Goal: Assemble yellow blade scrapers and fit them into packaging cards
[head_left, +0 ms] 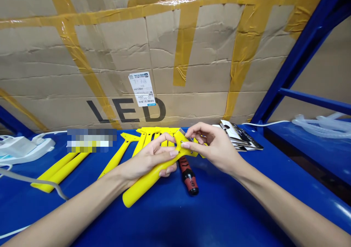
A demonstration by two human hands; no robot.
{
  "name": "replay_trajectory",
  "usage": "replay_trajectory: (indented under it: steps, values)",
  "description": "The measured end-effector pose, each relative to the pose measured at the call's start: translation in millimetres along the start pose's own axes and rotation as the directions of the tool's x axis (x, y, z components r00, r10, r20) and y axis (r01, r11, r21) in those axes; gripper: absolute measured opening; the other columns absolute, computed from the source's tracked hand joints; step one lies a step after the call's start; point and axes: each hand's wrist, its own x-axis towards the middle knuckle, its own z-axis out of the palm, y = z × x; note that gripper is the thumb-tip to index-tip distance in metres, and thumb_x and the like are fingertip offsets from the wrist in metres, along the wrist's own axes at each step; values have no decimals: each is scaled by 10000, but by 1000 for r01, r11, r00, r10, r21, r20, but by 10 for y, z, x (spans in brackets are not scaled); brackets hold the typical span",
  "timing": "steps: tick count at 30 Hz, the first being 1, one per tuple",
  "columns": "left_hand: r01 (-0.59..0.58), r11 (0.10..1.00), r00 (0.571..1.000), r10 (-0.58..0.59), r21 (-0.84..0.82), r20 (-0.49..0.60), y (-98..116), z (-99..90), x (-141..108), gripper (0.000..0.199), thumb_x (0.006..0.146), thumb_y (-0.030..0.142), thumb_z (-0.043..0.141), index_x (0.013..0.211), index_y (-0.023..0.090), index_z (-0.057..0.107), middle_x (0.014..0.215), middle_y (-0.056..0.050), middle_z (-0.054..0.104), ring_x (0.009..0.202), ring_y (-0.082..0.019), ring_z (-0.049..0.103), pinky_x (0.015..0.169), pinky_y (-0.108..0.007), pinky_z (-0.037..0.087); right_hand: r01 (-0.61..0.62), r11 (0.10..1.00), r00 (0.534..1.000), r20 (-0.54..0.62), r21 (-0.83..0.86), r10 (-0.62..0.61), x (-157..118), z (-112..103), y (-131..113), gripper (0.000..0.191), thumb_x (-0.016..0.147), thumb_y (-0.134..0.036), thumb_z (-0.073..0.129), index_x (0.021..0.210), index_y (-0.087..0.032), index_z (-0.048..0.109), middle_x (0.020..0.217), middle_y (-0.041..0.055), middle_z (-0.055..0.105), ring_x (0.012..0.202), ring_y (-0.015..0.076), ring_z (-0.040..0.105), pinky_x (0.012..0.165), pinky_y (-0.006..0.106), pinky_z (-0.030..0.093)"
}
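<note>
While the carton (164,64) reads "LED", the left hand (155,157) grips, right hand (215,142) pinches, a yellow tool (144,184).

In front of you, the cardboard box (208,89) reads "LED" in big black capitals. Your white label (142,89), stuck on it just above those letters, carries barcodes and small print too fine to read surely. You can't make out the print on the dark packets (242,137) at right either.
</note>
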Motion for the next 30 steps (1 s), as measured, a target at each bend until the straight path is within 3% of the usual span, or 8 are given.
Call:
replay_trajectory:
  steps: [4, 8, 11, 18, 24, 27, 30]
  values:
    - [2, 1000, 1000, -2, -20, -13, 3, -3, -1, 270, 942, 287, 664, 1028, 245, 412, 636, 59, 502, 519, -79, 448, 537, -209, 309, 19, 1000, 1000, -1, 4, -19, -1, 0, 7, 260, 746, -341, 847, 843, -169, 679, 739, -23, 583, 596, 99, 427, 548, 253, 355]
    - [7, 1000, 1000, -7, -14, -17, -10, 1, 6, 261, 944, 290, 661, 1033, 238, 422, 651, 59, 497, 528, -77, 451, 550, -211, 326, 233, 947, 971, 6, -220, -238, -42, 6, -23, 21, 836, -194, 762, 838, -188, 742, 803, 13, 625, 653, 119, 513, 595, 266, 413]
    - [9, 1000, 1000, -9, -3, -17, -19, 7, 13, 271, 939, 301, 670, 1029, 237, 424, 642, 64, 487, 530, -80, 454, 545, -209, 318, 333, 892, 940, 38, -304, -338, -69, 9, -51, 59, 876, -160, 714, 845, -200, 743, 837, 30, 655, 717, 140, 578, 640, 278, 457]
    - [21, 999, 1000, -21, 28, -14, -25, 19, 5, 282, 949, 317, 655, 1044, 234, 404, 591, 63, 510, 517, -86, 439, 555, -221, 323, 296, 894, 955, 112, -337, -274, -71, -4, -94, 68, 897, -146, 688, 861, -186, 729, 844, 31, 633, 750, 146, 583, 662, 276, 470]
    - [17, 1000, 1000, -17, 5, 14, -58, -8, 22, 292, 936, 352, 671, 1040, 244, 421, 595, 54, 530, 513, -92, 448, 542, -219, 318, 404, 830, 914, 123, -385, -387, -75, -21, -89, 102, 902, -117, 663, 871, -201, 712, 858, 30, 613, 768, 152, 574, 687, 283, 468]
    - [8, 1000, 1000, -8, -7, 20, -55, -11, 16, 287, 928, 350, 684, 1023, 243, 435, 604, 55, 528, 503, -86, 450, 538, -217, 318, 310, 886, 950, 67, -344, -305, -55, -36, -55, 50, 869, -199, 729, 865, -209, 680, 863, 26, 606, 780, 162, 554, 700, 293, 464]
    - [15, 1000, 999, -16, 16, 36, -39, -5, -1, 272, 933, 325, 681, 1010, 248, 432, 642, 57, 531, 498, -75, 449, 537, -214, 322, 45, 980, 999, -19, -196, -49, -24, -52, -3, 417, 719, -327, 866, 1051, -228, 635, 964, 23, 593, 771, 156, 517, 682, 292, 459]
